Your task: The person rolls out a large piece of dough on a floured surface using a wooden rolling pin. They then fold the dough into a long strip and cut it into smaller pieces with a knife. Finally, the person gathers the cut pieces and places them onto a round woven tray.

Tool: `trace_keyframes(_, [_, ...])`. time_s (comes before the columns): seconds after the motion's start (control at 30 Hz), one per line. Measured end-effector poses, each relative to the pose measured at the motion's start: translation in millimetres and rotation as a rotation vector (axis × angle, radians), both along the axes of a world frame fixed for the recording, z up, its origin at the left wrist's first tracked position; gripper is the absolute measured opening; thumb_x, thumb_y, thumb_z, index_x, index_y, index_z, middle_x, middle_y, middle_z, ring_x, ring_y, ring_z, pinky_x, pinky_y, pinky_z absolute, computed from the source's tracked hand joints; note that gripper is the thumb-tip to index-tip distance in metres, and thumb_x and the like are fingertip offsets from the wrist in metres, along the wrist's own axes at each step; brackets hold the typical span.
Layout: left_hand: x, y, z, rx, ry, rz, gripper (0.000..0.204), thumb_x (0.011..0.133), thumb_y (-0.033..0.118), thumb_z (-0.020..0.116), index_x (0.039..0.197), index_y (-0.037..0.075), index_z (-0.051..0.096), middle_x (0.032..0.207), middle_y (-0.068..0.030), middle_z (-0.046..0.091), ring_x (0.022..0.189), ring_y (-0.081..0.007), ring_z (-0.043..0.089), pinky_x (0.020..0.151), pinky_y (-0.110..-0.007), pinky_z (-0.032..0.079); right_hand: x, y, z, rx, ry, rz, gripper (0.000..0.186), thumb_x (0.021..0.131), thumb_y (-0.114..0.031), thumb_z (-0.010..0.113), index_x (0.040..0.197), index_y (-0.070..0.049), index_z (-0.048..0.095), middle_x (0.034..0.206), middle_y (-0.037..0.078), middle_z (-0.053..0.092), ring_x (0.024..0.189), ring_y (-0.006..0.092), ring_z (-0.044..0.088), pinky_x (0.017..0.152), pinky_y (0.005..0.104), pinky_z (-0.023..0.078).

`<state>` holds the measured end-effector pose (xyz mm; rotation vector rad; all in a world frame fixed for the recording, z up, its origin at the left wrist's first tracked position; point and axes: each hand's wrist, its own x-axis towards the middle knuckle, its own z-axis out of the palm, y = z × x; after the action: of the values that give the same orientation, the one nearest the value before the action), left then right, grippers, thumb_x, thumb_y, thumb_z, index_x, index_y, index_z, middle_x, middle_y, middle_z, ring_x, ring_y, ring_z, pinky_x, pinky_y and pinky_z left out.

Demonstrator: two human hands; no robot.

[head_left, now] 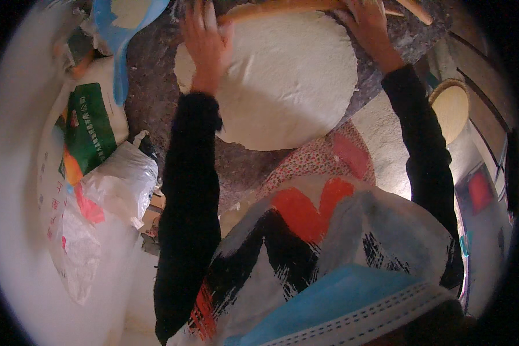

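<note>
A large flat sheet of pale dough (288, 86) lies spread over a dark speckled worktop, roughly round with uneven edges and a few creases. Across its far edge runs a wooden rolling pin (282, 8). My left hand (205, 46) is on the pin's left end, fingers pointing away over it and the wrist above the dough's left side. At the right end, my right hand (364, 23) bears on the pin, thumb toward the dough. The fingertips of both hands are partly cut off by the upper edge.
A blue ladle-like scoop (121, 52) with pale contents is at far left. Beside it are a green-and-white sack (92, 127) and a crumpled plastic bag (124, 179). Another wooden stick (415, 9) lies far right; a round wooden-looking item (450, 111) stands right of my right arm.
</note>
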<state>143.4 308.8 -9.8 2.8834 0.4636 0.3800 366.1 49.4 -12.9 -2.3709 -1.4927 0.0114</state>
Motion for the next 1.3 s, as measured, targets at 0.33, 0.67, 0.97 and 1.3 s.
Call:
trace_keyframes(0.33, [-56.7, 21.3, -7.3, -0.103, 0.057, 0.504, 0.054, 0.092, 0.036, 0.041, 0.133, 0.002, 0.038, 0.14, -0.0244, 0.033, 0.124, -0.0435, 0.036, 0.105, -0.057, 0.025, -53.0, 40.4, -23.8, 0.248, 0.126, 0.037, 0.027, 0.085, -0.024, 0.061, 0.11, -0.013, 0.058, 0.11, 0.013, 0.055, 0.102, 0.0319, 0.05, 0.086, 0.0454, 0.038])
trace_keyframes(0.67, [-130.6, -25.9, -11.7, -0.03, 0.044, 0.246, 0.055, 0.088, 0.031, 0.047, 0.133, 0.0, 0.039, 0.14, -0.024, 0.034, 0.129, -0.0441, 0.031, 0.105, -0.058, 0.023, -76.9, 0.8, -31.9, 0.111, 0.075, 0.005, 0.025, 0.088, -0.018, 0.054, 0.11, -0.008, 0.057, 0.108, 0.015, 0.054, 0.099, 0.0354, 0.049, 0.087, 0.0461, 0.037])
trace_keyframes(0.97, [-68.9, 87.2, -66.8, 0.474, 0.152, 0.368, 0.045, 0.09, 0.032, 0.045, 0.121, -0.001, 0.047, 0.135, -0.0237, 0.039, 0.125, -0.0473, 0.034, 0.103, -0.061, 0.024, -31.0, 90.4, -16.5, -0.25, -0.252, -0.057, 0.032, 0.088, -0.018, 0.05, 0.119, -0.007, 0.054, 0.12, 0.015, 0.049, 0.111, 0.0334, 0.046, 0.093, 0.0456, 0.037])
trace_keyframes(1.3, [-7.9, 58.0, -9.4, -0.031, -0.171, 0.509, 0.063, 0.089, 0.039, 0.046, 0.132, -0.006, 0.036, 0.139, -0.0292, 0.032, 0.129, -0.0486, 0.028, 0.106, -0.059, 0.02, 17.0, 98.8, -48.1, -0.37, -0.732, -0.016, 0.033, 0.1, -0.022, 0.038, 0.128, -0.008, 0.047, 0.124, 0.019, 0.043, 0.121, 0.0323, 0.04, 0.104, 0.0443, 0.032])
